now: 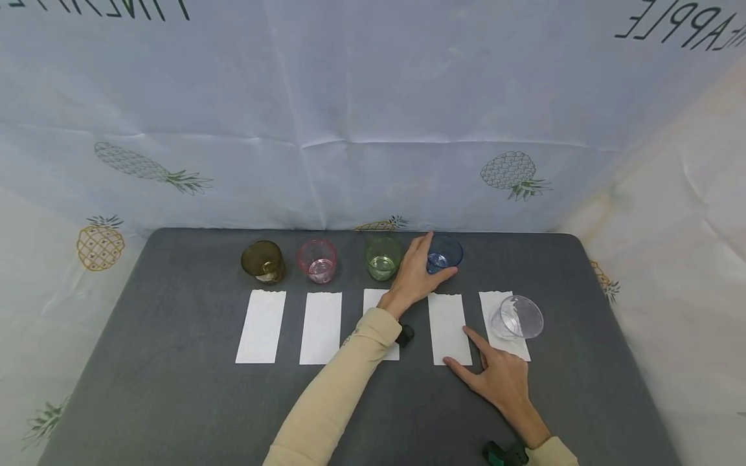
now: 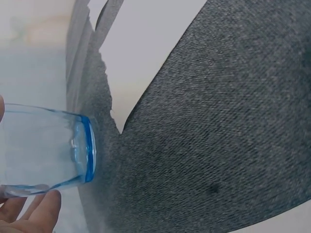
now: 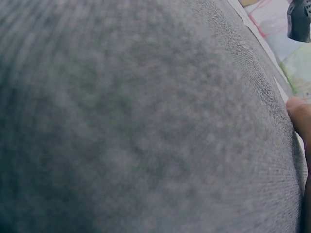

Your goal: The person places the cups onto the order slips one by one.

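In the head view my left hand reaches to the back of the table and holds a blue glass between thumb and fingers. The left wrist view shows this clear blue glass from the side, its base close to the grey cloth, fingers at its side. My right hand lies low over the table, thumb and index finger spread, fingertips at the lower part of the fourth white paper strip. Only a thumb of it shows in the right wrist view.
Brown, pink and green glasses stand in a row left of the blue one. A colourless glass overlaps the rightmost strip. More strips lie to the left; my left forearm partly covers the middle one.
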`<state>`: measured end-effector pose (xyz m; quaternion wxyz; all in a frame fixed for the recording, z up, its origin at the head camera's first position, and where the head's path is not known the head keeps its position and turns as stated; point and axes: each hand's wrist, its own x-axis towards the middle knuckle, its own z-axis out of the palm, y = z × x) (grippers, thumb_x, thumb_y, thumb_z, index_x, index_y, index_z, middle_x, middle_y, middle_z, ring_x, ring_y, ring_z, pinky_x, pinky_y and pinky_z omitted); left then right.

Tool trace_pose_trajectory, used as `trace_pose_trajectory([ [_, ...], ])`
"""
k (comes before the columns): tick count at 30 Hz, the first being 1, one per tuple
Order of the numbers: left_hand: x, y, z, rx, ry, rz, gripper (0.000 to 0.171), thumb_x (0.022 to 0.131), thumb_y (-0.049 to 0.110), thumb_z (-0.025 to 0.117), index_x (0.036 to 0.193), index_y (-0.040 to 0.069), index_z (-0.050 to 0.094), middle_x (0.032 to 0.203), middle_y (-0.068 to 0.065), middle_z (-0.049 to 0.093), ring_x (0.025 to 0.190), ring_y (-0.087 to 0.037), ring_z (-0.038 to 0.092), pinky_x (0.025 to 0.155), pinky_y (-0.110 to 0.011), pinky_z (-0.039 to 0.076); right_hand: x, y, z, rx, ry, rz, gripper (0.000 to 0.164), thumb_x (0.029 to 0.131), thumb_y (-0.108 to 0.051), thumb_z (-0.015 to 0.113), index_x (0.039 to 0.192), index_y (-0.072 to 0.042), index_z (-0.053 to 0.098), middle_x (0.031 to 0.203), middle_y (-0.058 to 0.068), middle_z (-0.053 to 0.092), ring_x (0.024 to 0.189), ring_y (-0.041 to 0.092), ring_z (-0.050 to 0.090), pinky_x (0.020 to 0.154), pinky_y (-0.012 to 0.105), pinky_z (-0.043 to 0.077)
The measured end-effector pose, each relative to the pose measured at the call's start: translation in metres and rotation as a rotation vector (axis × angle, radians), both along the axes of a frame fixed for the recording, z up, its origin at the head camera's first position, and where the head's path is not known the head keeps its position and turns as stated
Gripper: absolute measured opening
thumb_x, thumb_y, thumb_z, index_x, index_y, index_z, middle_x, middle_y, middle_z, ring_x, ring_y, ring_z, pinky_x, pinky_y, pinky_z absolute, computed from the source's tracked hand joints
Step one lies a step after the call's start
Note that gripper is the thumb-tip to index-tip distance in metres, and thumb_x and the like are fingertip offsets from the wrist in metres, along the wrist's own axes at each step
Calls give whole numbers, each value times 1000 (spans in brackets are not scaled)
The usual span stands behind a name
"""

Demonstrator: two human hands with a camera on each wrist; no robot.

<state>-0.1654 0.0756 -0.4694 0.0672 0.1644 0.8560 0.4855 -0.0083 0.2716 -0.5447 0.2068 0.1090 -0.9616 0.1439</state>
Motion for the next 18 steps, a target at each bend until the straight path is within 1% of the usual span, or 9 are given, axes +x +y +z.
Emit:
trace_pose_trajectory([
  [2, 0, 0, 1, 2, 3, 0, 88, 95, 34, 73, 162, 3, 25, 163, -17, 34, 151, -34, 39, 122, -48, 38, 0, 0, 0, 5, -8, -4, 80, 80, -86, 57, 122, -20, 76, 51, -16, 24, 49, -4, 10, 46, 20, 8],
  [7, 0, -1, 5, 1, 10, -3, 88, 95, 35, 73, 162, 3, 26, 163, -18, 34, 150, -34, 39, 122, -48, 38, 0, 0, 0, 8, -16, -10, 79, 79, -85, 60, 122, -20, 76, 52, -16, 24, 50, -3, 10, 46, 20, 8],
  [12, 2, -3, 9, -12, 8, -24, 88, 95, 36, 73, 163, 6, 24, 164, -16, 33, 151, -33, 39, 122, -47, 39, 1, 0, 0, 11, -6, -4, 80, 81, -86, 57, 122, -20, 76, 51, -16, 25, 50, -4, 10, 46, 19, 8],
  [18, 2, -4, 15, -19, 25, -54, 89, 95, 36, 73, 163, 7, 23, 164, -16, 33, 150, -33, 40, 121, -48, 40, 1, 0, 1, 10, -10, 0, 76, 78, -81, 66, 122, -20, 76, 51, -16, 25, 50, -5, 10, 46, 18, 8],
])
